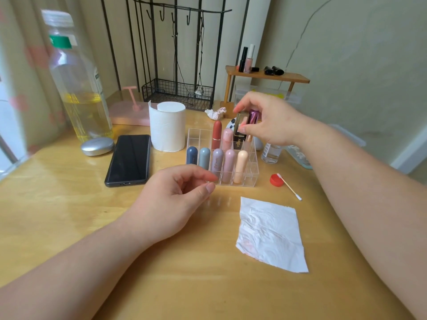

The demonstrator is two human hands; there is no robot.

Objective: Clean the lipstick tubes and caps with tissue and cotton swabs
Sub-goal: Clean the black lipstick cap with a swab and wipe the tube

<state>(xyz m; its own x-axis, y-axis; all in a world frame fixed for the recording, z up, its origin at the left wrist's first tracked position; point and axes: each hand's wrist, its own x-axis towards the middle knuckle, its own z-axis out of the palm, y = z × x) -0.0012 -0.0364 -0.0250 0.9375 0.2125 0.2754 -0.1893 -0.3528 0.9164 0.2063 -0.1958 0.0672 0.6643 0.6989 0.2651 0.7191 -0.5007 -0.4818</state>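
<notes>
A clear acrylic organiser stands mid-table with several pastel lipstick tubes upright in its slots. My right hand reaches over its back row and pinches a black and gold lipstick tube standing in a slot, beside a purple metallic tube. My left hand hovers in front of the organiser, fingers loosely curled, holding nothing. A flat, creased tissue with faint pink stains lies at the front right. A cotton swab leans on a red cap.
A tissue roll, black phone, silver case and large bottle of yellow liquid stand at the left. A small clear bottle, crumpled tissue, wire rack and wooden shelf sit behind.
</notes>
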